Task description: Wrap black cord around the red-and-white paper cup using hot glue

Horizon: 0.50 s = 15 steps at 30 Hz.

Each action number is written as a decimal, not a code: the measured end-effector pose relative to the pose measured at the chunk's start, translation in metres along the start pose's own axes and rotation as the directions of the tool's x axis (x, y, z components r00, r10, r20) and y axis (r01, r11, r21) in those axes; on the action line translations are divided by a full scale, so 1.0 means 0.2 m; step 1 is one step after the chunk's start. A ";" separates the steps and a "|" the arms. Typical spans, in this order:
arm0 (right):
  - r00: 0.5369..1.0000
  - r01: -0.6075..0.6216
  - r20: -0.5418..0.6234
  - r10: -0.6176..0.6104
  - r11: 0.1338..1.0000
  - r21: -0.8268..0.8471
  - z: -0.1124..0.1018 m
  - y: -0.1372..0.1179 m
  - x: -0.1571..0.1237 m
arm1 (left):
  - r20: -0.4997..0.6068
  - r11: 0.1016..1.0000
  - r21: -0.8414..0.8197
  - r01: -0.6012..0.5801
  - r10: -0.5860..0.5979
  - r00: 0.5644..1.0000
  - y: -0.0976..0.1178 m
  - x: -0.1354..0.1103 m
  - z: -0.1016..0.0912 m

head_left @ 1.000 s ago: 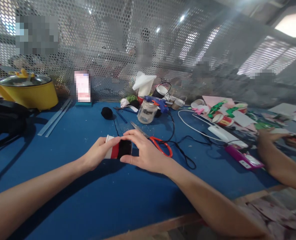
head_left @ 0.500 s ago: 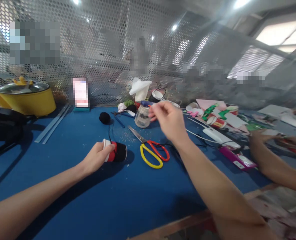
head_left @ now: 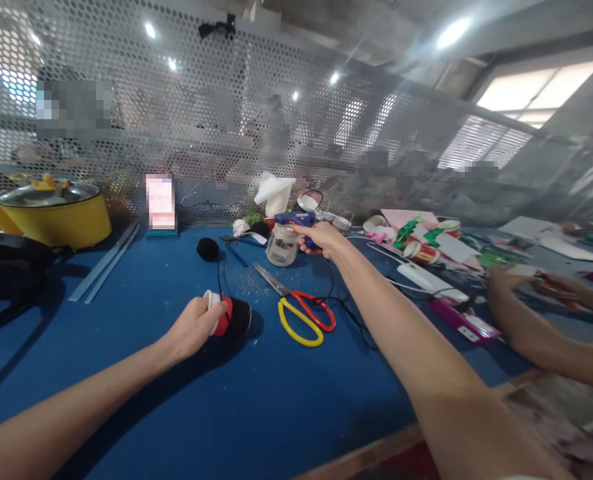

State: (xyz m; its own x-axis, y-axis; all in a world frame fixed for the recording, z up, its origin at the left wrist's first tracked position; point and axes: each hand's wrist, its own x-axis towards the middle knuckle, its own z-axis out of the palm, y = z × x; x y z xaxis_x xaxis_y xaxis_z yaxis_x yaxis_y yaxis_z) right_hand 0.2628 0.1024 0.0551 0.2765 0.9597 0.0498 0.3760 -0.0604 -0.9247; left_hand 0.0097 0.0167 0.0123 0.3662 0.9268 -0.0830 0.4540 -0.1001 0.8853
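Note:
My left hand [head_left: 195,321] is closed round a paper cup [head_left: 238,317] lying on its side, its outer end wrapped in black yarn and a red band showing beside my thumb. From it a black strand leads back to a ball of black yarn [head_left: 207,249]. Further right, my right hand [head_left: 321,239] has its fingers wrapped round the handle of a blue glue gun [head_left: 296,219]. The gun lies across the top of a clear glass jar [head_left: 282,245], nozzle to the left. Scissors [head_left: 296,310] with one yellow and one red handle rest between my hands.
At left stand a yellow pot [head_left: 51,212] with a glass lid and a lit phone [head_left: 161,202]. Glue sticks [head_left: 107,261] lie nearby. On the right are a purple power strip [head_left: 463,322], craft scraps [head_left: 441,240] and another person's arm [head_left: 521,320]. A perforated metal screen [head_left: 191,120] runs behind.
My right hand has come down from above the jar and closed on the glue gun's handle. My left hand keeps its hold on the cup. The view has tilted slightly upward.

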 end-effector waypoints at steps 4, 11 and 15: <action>0.988 0.141 -0.078 -0.134 0.986 0.087 0.02 -0.03 -0.08 | -0.001 1.000 -0.017 -0.002 0.002 1.000 0.00 0.00 0.00; 0.927 0.245 0.204 -0.314 0.920 0.305 0.02 -0.07 -0.43 | 0.005 1.000 -0.004 -0.004 0.004 1.000 -0.01 0.00 0.00; 0.914 0.093 0.370 -0.169 0.972 0.215 0.05 -0.03 -0.57 | 0.033 1.000 0.004 -0.002 0.002 0.999 -0.01 0.00 -0.01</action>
State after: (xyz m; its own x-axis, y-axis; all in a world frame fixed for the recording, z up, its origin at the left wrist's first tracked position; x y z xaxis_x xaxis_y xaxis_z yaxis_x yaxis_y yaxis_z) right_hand 0.2201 -0.0042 0.0522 -0.1382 0.9885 0.0619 0.2009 0.0891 -0.9756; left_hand 0.0079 0.0175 0.0117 0.3936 0.9143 -0.0960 0.4561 -0.1035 0.8839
